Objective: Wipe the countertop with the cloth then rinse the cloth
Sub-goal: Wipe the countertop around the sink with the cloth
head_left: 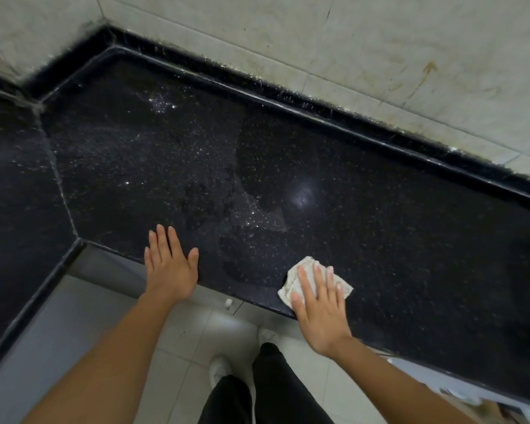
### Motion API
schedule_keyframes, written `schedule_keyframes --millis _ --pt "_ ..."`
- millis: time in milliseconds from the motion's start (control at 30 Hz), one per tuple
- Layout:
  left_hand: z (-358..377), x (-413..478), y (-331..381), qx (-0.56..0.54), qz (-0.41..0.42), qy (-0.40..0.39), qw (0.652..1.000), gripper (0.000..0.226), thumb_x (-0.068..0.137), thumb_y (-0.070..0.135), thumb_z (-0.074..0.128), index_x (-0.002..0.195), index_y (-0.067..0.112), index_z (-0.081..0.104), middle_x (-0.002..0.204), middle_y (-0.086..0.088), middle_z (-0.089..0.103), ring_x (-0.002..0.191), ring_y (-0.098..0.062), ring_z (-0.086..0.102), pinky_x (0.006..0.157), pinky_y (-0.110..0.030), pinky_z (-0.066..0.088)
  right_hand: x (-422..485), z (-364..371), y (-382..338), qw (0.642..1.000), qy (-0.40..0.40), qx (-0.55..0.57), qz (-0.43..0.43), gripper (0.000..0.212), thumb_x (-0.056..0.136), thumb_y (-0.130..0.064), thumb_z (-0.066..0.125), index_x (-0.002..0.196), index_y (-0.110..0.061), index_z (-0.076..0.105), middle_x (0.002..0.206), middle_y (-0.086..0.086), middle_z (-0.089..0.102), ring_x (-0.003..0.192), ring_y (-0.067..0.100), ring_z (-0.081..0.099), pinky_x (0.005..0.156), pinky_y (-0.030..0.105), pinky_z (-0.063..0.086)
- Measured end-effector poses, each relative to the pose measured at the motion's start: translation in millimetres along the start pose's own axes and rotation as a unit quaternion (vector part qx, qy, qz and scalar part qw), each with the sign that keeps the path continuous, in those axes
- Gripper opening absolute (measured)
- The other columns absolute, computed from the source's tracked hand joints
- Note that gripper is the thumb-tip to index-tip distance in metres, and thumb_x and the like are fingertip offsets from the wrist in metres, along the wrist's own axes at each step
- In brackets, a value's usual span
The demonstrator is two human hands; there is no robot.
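Note:
A black speckled stone countertop (364, 215) runs from the left corner to the right. A small off-white cloth (291, 278) lies crumpled near its front edge. My right hand (320, 307) rests flat on top of the cloth, fingers spread, pressing it onto the stone. My left hand (169, 264) lies flat and open on the counter's front edge, well left of the cloth, holding nothing. A wet, darker patch and dusty whitish specks show on the surface behind the hands.
Pale stained wall tiles (380, 56) rise behind a raised black back ledge (288, 99). A second counter section (16, 194) meets this one at the left corner. Below are a light tiled floor (178, 362), my dark trousers and white shoes.

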State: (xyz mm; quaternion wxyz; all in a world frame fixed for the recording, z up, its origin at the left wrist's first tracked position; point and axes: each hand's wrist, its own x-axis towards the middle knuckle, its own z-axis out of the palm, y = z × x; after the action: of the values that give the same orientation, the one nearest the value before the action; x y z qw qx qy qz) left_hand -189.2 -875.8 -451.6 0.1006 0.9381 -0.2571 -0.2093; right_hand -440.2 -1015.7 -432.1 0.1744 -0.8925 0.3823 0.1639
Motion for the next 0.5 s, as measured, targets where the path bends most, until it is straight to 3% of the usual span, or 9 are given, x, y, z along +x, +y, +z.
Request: schedule_keyframes --millis 300,433,500 --pt "3 4 0 -0.006 -0.003 0.008 1.000 0.069 0.100 0.045 0.017 0.149 0.007 -0.012 0.156 -0.013 -0.021 0.143 -0.025 -0.023 0.115 -0.040 -0.013 43 0 -96 0.983 -0.041 -0.039 -0.174 0.065 0.089 -0.057 -0.009 0.150 -0.034 -0.014 0.150 -0.005 -0.034 0.139 0.022 -0.037 0.116 0.041 -0.020" --pt "4 3 -3 -0.003 0.002 0.016 1.000 0.068 0.099 0.045 0.017 0.149 0.008 -0.012 0.157 -0.012 -0.020 0.143 -0.025 -0.023 0.115 -0.039 -0.012 70 -10 -94 0.963 -0.052 -0.085 -0.251 0.057 0.098 -0.056 0.008 0.149 -0.041 -0.011 0.154 -0.010 -0.027 0.141 0.015 -0.034 0.113 0.035 -0.022" --pt "3 3 -4 -0.005 0.004 0.017 1.000 0.068 0.099 0.045 0.017 0.149 0.008 -0.011 0.157 -0.013 -0.019 0.143 -0.025 -0.022 0.115 -0.039 -0.011 82 -19 -80 0.964 -0.041 -0.095 -0.243 0.058 0.097 -0.056 0.007 0.150 -0.041 -0.009 0.158 -0.008 -0.022 0.143 0.017 -0.029 0.116 0.037 -0.018"
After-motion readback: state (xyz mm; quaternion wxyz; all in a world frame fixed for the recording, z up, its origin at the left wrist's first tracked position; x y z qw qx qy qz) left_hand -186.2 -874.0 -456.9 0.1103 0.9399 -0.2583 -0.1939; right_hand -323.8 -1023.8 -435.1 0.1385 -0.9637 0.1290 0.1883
